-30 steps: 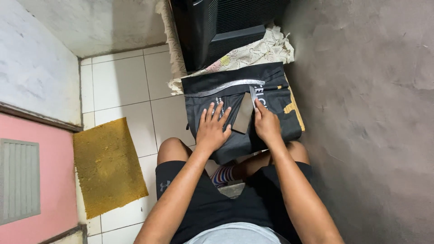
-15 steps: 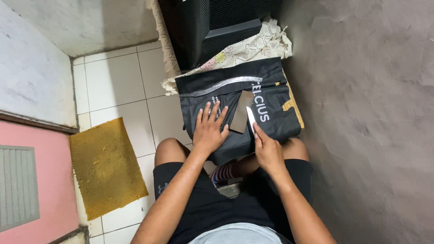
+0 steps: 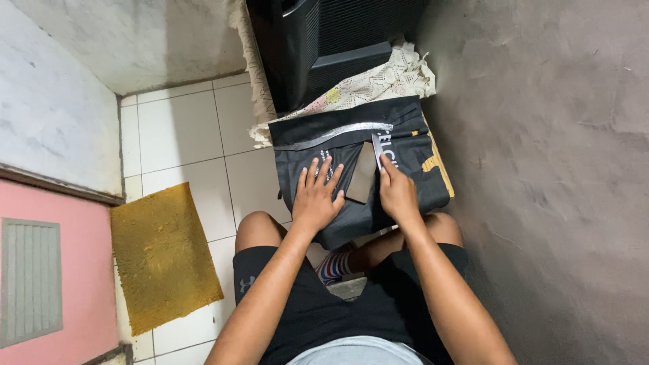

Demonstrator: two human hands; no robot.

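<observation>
- A flat, rectangular brown-grey sharpening block point(image 3: 362, 177) is laid on a black fabric garment with a silver stripe and yellow markings point(image 3: 412, 152), between the two hands.
- A narrow, pale metal blade point(image 3: 376, 150) is gripped by the right hand point(image 3: 397, 195); the fingers are closed around its lower end, and the blade is set along the block's right long edge. Whether blade and block are touching cannot be told.
- The left hand point(image 3: 318, 199) is pressed flat on the garment just left of the block, fingers spread and extended; nothing is gripped. The fingertips lie near the block's left edge.
- The garment is smooth, slightly glossy and creased, and is draped over a low support in front of the bare knees; a yellow edge point(image 3: 441, 169) is exposed on the right.
- A cream lace cloth point(image 3: 378, 78) with a floral print is spread behind the garment, beneath a black ribbed plastic appliance housing point(image 3: 338, 34).
- The floor is covered with glossy white square tiles point(image 3: 176, 128) with dark grout lines.
- A coarse, mustard-yellow rectangular mat point(image 3: 162, 257) is laid on the tiles, well apart from the hands.
- A rough grey cement wall point(image 3: 554, 169) closes the right side just beside the garment; open tiles are left on the left.
- A pink panel with a grey louvred vent point(image 3: 30, 277) is seen at far left.
</observation>
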